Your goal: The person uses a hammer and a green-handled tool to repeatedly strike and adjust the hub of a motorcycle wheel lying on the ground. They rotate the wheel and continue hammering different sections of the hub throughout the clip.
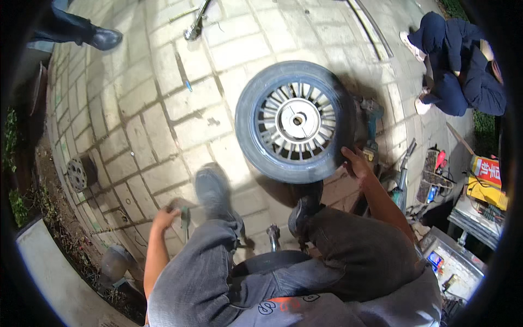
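A spoked wheel (299, 117) with a black tyre is tilted up off the paving in front of me. At its near right edge my right hand (357, 163) grips the tyre, the thumb on the rim side and the fingers partly hidden. My left hand (165, 218) is low beside my left leg, above the bricks, its fingers partly spread and nothing plainly held. Close to those fingers lies a slim tool with a greenish handle (185, 220). Between my feet stands a metal tool end (273, 237).
A power tool (372, 117) lies right of the wheel. Farther right are a yellow box (486, 182) and a tray of small parts (457, 261). A round metal part (80, 173) sits at left. A ratchet-like tool (193, 31) lies ahead; a person (457, 62) crouches at far right.
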{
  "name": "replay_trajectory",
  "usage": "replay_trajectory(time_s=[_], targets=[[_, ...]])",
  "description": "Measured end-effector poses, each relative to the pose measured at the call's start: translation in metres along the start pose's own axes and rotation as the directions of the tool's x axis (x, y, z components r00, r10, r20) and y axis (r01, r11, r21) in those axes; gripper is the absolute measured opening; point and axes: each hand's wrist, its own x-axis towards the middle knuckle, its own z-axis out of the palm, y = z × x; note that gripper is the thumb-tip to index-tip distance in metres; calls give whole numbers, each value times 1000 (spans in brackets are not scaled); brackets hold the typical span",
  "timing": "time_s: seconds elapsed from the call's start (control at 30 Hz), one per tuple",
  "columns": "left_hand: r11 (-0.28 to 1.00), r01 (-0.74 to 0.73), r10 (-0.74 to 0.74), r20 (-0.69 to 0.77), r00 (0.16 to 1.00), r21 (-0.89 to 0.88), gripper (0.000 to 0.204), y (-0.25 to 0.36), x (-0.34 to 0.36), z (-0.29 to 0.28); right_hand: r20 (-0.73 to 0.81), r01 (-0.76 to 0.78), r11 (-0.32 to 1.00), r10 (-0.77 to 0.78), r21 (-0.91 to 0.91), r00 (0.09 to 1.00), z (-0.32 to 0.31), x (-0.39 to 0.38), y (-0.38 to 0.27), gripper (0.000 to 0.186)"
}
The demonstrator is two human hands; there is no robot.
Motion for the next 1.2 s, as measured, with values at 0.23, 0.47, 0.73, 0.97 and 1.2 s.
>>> replay_trajectory(time_s=[0.23,0.47,0.73,0.97,1.2], targets=[[968,238,-234,-641,731,-83,53,-68,27,-116,-5,141,959,-144,244,990,-20,7,55,54],[973,224,-75,-848,525,53,62,-103,47,-256,56,377,790,-402,-484,914,3,-38,-88,43],[846,497,-116,-842,527,194,82,-96,111,-330,23,352,558,-511,-752,859,67,-75,-183,50],[983,184,-121,-686,717,20,62,-157,184,-370,25,376,653,-480,-657,877,127,-98,-192,56],[962,105,-244,-626,741,-251,64,-187,171,-377,9,420,659,-532,-624,847,124,-81,-187,52]])
